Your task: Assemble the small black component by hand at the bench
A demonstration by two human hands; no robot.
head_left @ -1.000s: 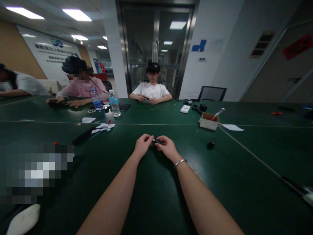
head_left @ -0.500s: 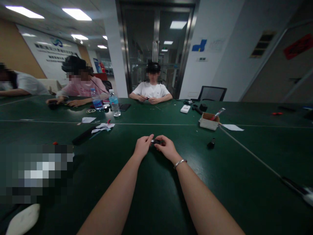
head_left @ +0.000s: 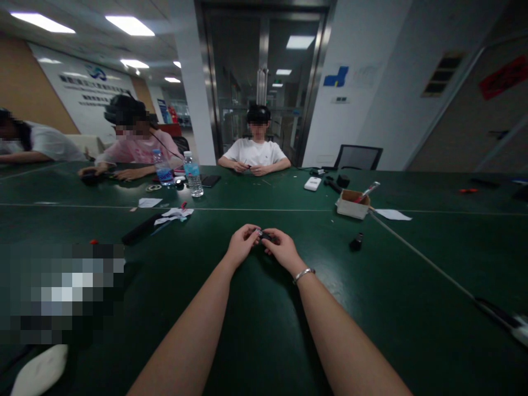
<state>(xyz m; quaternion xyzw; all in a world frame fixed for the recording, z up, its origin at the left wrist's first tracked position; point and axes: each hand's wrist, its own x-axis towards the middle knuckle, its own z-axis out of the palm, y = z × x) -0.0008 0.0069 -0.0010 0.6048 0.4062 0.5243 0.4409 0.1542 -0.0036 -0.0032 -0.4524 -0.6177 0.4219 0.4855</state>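
Observation:
Just above the green table, my left hand (head_left: 243,243) and my right hand (head_left: 281,245) meet around a small black object with a silver end (head_left: 264,235). The silver end is pinched between the fingers of my left hand. My right hand grips its dark part, and the fingers cover much of it. What kind of thing it is I cannot make out. To the right of my hands lies another small black piece (head_left: 356,242), apart from both.
A small box (head_left: 353,204) with a wrapped item in it stands at the back right. Two water bottles (head_left: 193,175) stand at the back left, near crumpled paper (head_left: 173,215) and a black pouch (head_left: 142,230). Co-workers sit across the green table (head_left: 264,330).
The small black object has turned a little in my fingers, its silver end now tilted up. My left fingers have shifted slightly around it; my right hand has hardly moved.

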